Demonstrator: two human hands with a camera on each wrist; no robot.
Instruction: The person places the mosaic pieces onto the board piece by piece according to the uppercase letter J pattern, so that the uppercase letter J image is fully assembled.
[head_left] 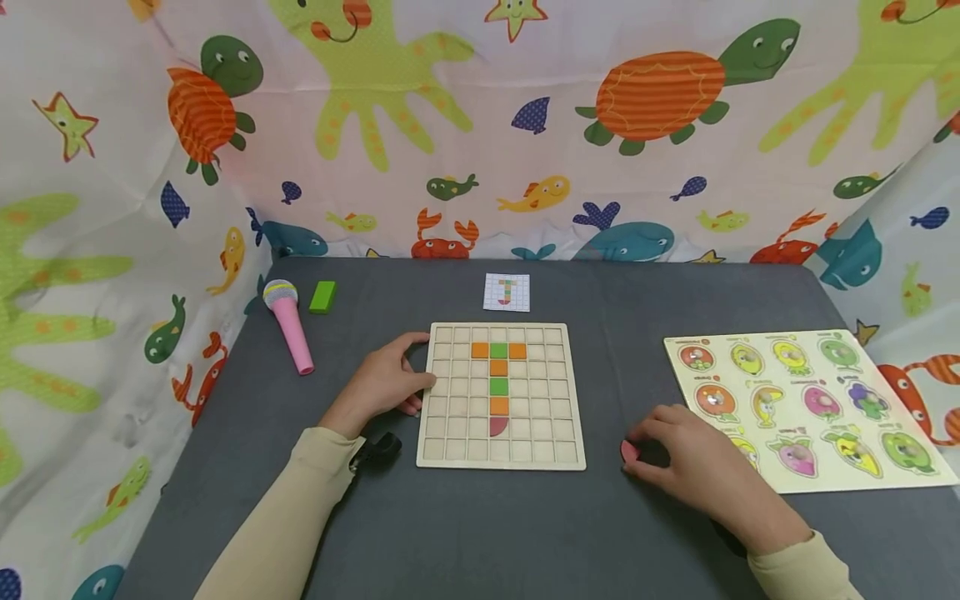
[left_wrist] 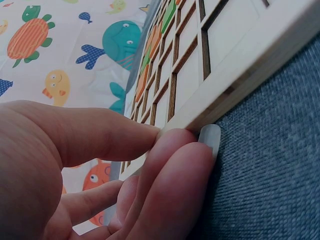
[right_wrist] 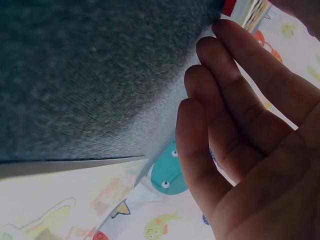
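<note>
A wooden grid board [head_left: 540, 435] lies in the middle of the table, with orange and green square tiles in a T-like column and a pink rounded tile [head_left: 498, 427] at its foot. My left hand [head_left: 385, 375] holds the board's left rim; in the left wrist view its fingertips press that wooden edge [left_wrist: 250, 82]. To the right of the board, my right hand [head_left: 693, 462] pinches a small pinkish-red tile [head_left: 628, 452] just over the table. Only a red corner of this tile [right_wrist: 228, 7] shows in the right wrist view, and its full shape is hidden.
Behind the board lies a pattern card [head_left: 507, 292]. A pink toy microphone [head_left: 291, 327] and a green block [head_left: 322, 297] are at the back left. On the right, partly under my right forearm, is a fruit puzzle board [head_left: 806, 364]. Printed cloth [head_left: 480, 125] hangs around the table.
</note>
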